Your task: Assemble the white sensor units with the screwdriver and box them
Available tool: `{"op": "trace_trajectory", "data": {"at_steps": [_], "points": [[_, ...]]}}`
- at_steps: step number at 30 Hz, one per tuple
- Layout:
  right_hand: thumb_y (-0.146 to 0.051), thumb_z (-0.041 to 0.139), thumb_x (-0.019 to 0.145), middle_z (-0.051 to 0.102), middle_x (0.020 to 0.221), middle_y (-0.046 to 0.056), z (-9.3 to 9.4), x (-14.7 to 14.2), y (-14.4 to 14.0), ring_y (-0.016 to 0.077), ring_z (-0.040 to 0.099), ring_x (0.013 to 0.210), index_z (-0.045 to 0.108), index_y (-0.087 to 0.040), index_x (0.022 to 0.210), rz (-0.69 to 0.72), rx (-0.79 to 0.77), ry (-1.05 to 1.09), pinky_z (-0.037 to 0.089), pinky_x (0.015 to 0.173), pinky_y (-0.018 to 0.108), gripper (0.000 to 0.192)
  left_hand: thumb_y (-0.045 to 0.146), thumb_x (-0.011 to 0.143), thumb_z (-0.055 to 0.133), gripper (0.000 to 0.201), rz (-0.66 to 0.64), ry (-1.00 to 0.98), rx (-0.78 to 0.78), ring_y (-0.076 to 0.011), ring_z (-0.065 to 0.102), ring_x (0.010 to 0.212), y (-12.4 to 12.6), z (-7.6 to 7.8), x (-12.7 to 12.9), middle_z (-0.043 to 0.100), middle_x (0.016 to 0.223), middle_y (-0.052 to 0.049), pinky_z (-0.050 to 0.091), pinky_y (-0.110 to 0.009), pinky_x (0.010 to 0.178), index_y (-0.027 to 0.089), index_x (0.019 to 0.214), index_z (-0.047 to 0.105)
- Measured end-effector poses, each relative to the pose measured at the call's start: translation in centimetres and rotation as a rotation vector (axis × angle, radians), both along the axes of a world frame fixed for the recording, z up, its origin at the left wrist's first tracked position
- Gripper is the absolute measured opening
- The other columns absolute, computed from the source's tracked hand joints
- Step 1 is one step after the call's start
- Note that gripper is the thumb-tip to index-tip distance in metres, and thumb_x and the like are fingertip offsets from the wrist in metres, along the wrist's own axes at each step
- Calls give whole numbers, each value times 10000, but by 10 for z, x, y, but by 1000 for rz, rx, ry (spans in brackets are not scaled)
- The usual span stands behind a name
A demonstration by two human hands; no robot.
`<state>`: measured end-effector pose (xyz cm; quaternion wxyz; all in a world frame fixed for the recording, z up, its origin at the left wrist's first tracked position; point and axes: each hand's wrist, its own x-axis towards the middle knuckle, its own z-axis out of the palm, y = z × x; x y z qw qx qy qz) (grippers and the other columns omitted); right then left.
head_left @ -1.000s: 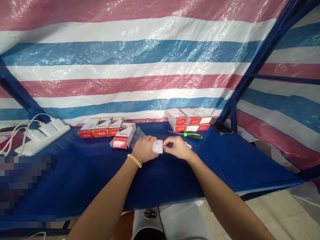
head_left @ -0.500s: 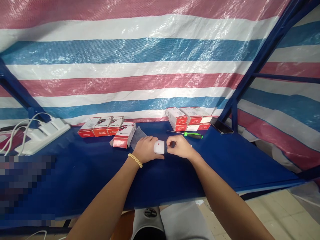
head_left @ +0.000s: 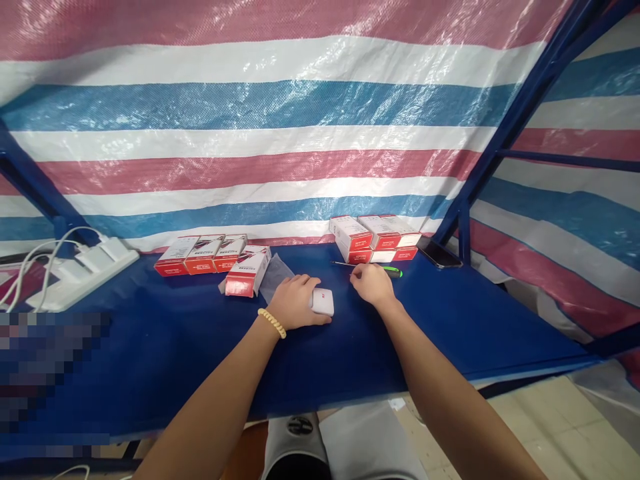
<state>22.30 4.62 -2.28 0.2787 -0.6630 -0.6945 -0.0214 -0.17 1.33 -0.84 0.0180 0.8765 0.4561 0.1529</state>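
A small white rounded device (head_left: 323, 302) with a tiny red mark lies under the fingers of my left hand (head_left: 295, 303), which is closed around its left side. Its exact kind I cannot make out. To the right, my right hand (head_left: 373, 283) is closed with thumb and fingertips pinched together; anything between them is too small to name. That hand is just in front of a screwdriver (head_left: 394, 272) with a green and black handle and partly covers it. Beyond my left hand lie a clear plastic bag (head_left: 276, 275) and a red and white box (head_left: 249, 270).
Several red and white boxes (head_left: 200, 255) stand in a row at the back left, and others are stacked (head_left: 377, 238) at the back right. A phone (head_left: 439, 252) lies beside the stack. A white power strip (head_left: 83, 280) with plugs and cables sits at the left of the blue table (head_left: 330, 367).
My right hand has moved right and away from the white device, towards the screwdriver. My left hand and the device have shifted slightly to the right and nearer to me.
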Motion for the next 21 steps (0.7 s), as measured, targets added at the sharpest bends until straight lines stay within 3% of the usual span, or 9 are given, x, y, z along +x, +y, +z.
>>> {"op": "trace_trajectory", "data": {"at_steps": [4,6,9,12,14,21], "points": [[-156,631,732,696,670,87,0,4,1,216,644,643,692,-215,622,-50,34,59,479,622,321,139,458,591,750,756,-65,-7,-11,-306,586,1108,0,5,-14,623,1215,-99,406,-445,995,204,1267,528],[-167,624,747,709,704,79,2,2,-2,219,656,680,698,-214,657,6,63,138,498,668,335,126,417,585,742,780,-77,4,-43,-313,582,1113,2,6,-19,620,1224,-98,409,-448,986,202,1296,504],[-253,654,765,735,837,60,8,-8,-12,208,673,761,708,-208,799,297,86,313,519,721,337,78,377,580,739,790,-83,-2,-78,-324,582,1114,4,2,-21,609,1248,-106,413,-450,975,193,1304,482],[-332,755,695,726,986,57,14,-23,-24,206,674,880,697,-203,972,641,-40,365,523,760,322,311,353,582,733,753,-91,-42,-108,-319,590,1098,5,-2,-14,619,1219,-108,415,-441,961,192,1271,473],[-317,816,621,715,1027,52,18,-30,-30,212,667,927,692,-205,1005,740,-144,321,511,798,325,420,352,583,731,741,-97,-73,-132,-315,592,1088,5,-3,-10,628,1187,-104,414,-435,953,192,1255,462],[-281,855,541,692,1068,42,18,-30,-31,219,653,958,689,-221,1028,748,-243,276,495,832,336,518,360,586,731,672,-123,-102,-193,-299,598,1050,5,-2,-12,637,1115,-78,418,-417,930,210,1190,480]]}}
